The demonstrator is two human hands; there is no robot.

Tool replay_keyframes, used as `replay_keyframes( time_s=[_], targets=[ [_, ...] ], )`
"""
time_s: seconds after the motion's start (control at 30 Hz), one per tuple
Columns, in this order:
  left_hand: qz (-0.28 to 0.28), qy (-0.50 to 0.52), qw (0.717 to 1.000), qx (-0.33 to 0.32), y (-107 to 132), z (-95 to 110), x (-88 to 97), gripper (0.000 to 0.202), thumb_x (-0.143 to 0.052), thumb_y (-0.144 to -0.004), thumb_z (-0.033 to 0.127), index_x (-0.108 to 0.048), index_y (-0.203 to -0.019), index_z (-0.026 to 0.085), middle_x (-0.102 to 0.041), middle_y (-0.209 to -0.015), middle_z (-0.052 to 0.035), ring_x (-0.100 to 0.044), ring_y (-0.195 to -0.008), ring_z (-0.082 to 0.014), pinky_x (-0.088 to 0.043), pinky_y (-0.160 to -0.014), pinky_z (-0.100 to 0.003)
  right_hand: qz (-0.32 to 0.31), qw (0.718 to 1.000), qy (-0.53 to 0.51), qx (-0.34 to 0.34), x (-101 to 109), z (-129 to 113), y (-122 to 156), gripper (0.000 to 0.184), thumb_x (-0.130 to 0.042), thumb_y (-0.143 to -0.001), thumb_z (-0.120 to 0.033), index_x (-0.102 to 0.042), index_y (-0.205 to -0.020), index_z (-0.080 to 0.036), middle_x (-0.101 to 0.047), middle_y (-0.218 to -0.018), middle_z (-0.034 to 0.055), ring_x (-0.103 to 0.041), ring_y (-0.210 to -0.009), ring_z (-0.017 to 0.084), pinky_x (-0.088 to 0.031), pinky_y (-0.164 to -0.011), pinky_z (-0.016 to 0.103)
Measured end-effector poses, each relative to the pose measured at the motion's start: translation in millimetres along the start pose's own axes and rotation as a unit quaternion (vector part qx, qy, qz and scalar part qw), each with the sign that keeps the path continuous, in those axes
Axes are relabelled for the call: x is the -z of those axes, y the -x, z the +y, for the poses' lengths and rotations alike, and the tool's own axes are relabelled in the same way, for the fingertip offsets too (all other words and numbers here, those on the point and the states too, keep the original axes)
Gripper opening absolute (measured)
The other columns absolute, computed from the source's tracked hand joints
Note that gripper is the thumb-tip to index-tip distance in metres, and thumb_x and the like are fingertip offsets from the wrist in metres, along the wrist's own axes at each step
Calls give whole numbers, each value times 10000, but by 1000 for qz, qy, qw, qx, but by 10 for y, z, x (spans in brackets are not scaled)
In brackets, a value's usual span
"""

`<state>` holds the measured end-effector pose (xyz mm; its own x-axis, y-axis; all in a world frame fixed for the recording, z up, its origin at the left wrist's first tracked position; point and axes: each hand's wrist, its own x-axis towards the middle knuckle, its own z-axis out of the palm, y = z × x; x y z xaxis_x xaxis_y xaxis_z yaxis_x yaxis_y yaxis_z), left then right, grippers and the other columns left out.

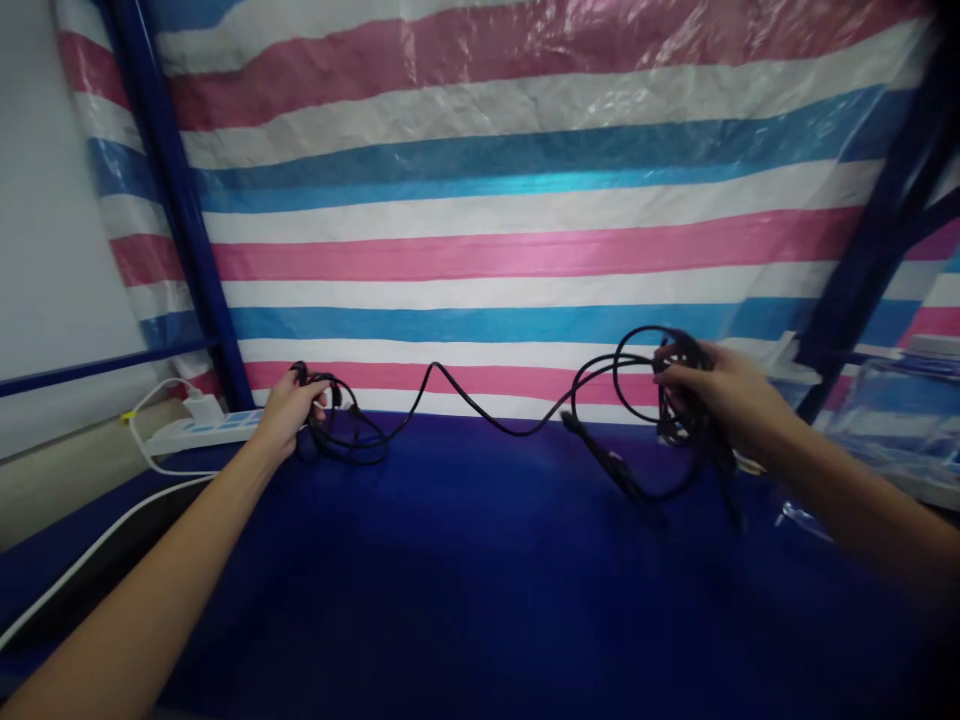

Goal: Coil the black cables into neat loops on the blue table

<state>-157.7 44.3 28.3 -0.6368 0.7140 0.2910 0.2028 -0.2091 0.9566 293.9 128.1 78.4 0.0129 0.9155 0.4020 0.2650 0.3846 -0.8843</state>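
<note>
A black cable (512, 431) stretches in a wavy line between my two hands. My left hand (291, 408), over the far left of the blue tabletop (465, 580), is closed around a small loose bundle of it, with loops hanging at its right. On the other side my right hand (709, 385) grips a larger coiled bundle held up above the surface. From that bundle a loop and dark cable ends hang down, blurred by motion. The fingers of my right hand are partly hidden behind the coils.
A white power strip (202, 432) with a plugged-in white adapter (204, 406) lies at the back left, its white cord trailing forward beside a black object (112, 560). Clear plastic containers (900, 415) stand at the right. Blue metal posts (180, 200) frame a striped plastic sheet (525, 260) behind.
</note>
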Motion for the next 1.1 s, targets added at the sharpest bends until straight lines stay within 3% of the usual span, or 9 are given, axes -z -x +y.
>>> replay_keyframes(
  time_s=[0.1,0.23,0.37,0.47,0.6,0.7,0.77,0.87,1.1],
  targets=[
    [-54,-29,998,-17,111,123,-176,270,-642,-696,215,-529,-934,154,-585,-626,4,-505,-375,-83,-372,-343,-163,-124,980,152,33,-89,200,-16,283,-627,-693,-338,-554,-903,-164,-574,-603,16,-530,-529,164,-403,-496,290],
    [-131,-33,991,-5,310,308,-488,427,-633,-744,326,-477,-1109,170,-645,-941,-99,-608,-493,-122,-450,-402,-205,-293,910,271,113,-190,289,-25,385,-561,-786,-473,-608,-974,-141,-661,-910,91,-601,-824,253,-442,-708,344],
    [-250,-73,965,28,704,358,-940,731,-660,-700,525,-375,-1280,183,-519,-1249,-203,-648,-568,-170,-479,-438,-262,-318,903,266,115,-379,229,133,431,-540,-809,-522,-609,-995,-139,-648,-949,90,-588,-864,255,-449,-733,338],
    [-362,-101,925,49,1074,299,-1329,840,-675,-650,590,-331,-1286,163,-568,-1167,-204,-639,-564,-166,-463,-457,-258,-332,927,162,64,-545,188,342,431,-547,-811,-507,-580,-1037,-143,-625,-859,64,-578,-756,207,-466,-632,304],
    [-430,-99,897,29,1435,195,-1715,674,-746,-619,345,-368,-1136,136,-636,-944,-146,-598,-485,-128,-430,-445,-225,-322,947,-16,-11,-649,161,567,436,-572,-801,-430,-518,-1137,-158,-593,-820,31,-558,-697,172,-470,-567,281],
    [-459,-79,884,44,1523,157,-1794,558,-602,-678,163,-319,-1158,169,-636,-898,-91,-547,-386,-101,-409,-397,-215,-269,963,-20,-16,-582,178,581,380,-593,-776,-390,-554,-1070,-153,-604,-792,28,-553,-687,164,-447,-582,273],
    [-427,-36,902,54,1493,164,-1753,492,-525,-715,146,-332,-1165,192,-630,-843,-48,-453,-313,-62,-340,-339,-194,-212,976,29,24,-487,218,527,298,-591,-766,-386,-606,-940,-144,-619,-787,38,-542,-682,163,-425,-596,276],
    [-300,5,953,37,1330,234,-1613,358,-495,-754,175,-418,-1103,190,-573,-700,7,-309,-296,-22,-231,-316,-172,-128,986,83,67,-336,303,439,260,-563,-778,-395,-635,-804,-147,-621,-736,42,-526,-640,159,-404,-582,280],
    [-136,-37,988,-60,655,544,-1113,528,-543,-738,159,-413,-1248,203,-536,-610,31,-308,-338,-59,-215,-359,-194,26,998,-40,-42,-90,487,344,198,-586,-751,-342,-593,-870,-184,-648,-831,51,-585,-554,155,-398,-431,245]
  ],
)
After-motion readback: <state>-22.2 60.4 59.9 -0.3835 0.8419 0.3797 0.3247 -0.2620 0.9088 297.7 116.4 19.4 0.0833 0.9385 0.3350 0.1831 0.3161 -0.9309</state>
